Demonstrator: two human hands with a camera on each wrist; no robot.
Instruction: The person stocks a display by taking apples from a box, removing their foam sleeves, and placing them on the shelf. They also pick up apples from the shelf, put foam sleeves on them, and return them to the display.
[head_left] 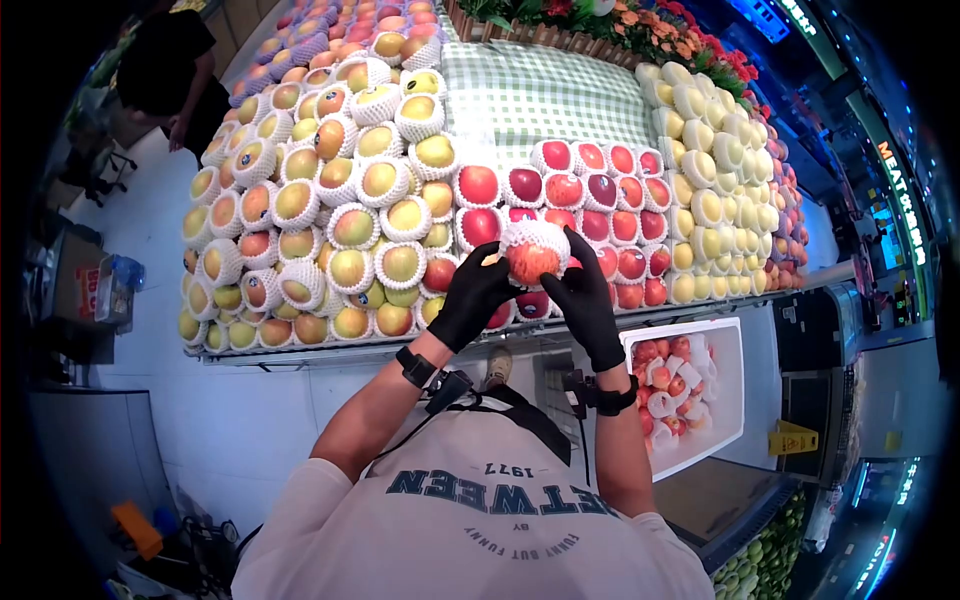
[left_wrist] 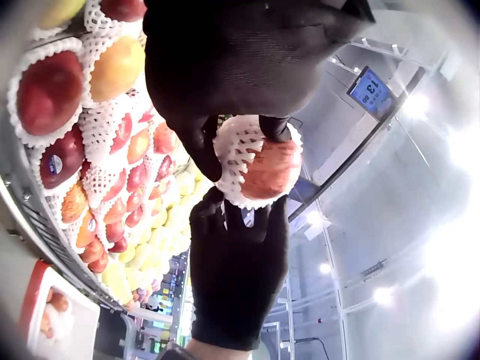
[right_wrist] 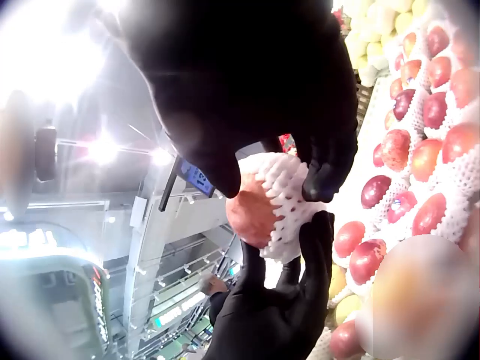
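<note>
A red apple (head_left: 533, 266) in a white foam net sleeve (head_left: 528, 232) is held up in front of the person, above the display's front edge. The black-gloved left hand (head_left: 472, 298) grips it from one side, and the black-gloved right hand (head_left: 590, 312) from the other. In the left wrist view the foam net (left_wrist: 234, 161) covers one part of the apple (left_wrist: 274, 171), whose red skin is bare on the other. Fingertips of both hands press around the fruit in the right wrist view, where the apple (right_wrist: 251, 214) shows beside the net (right_wrist: 289, 195).
Rows of red apples (head_left: 480, 184) in foam nets lie just behind the hands. Yellow-red fruit (head_left: 352, 226) is stacked at left, pale yellow fruit (head_left: 707, 207) at right. A white foam box (head_left: 738, 390) with loose apples and nets stands below right. Another person (head_left: 165, 60) stands far left.
</note>
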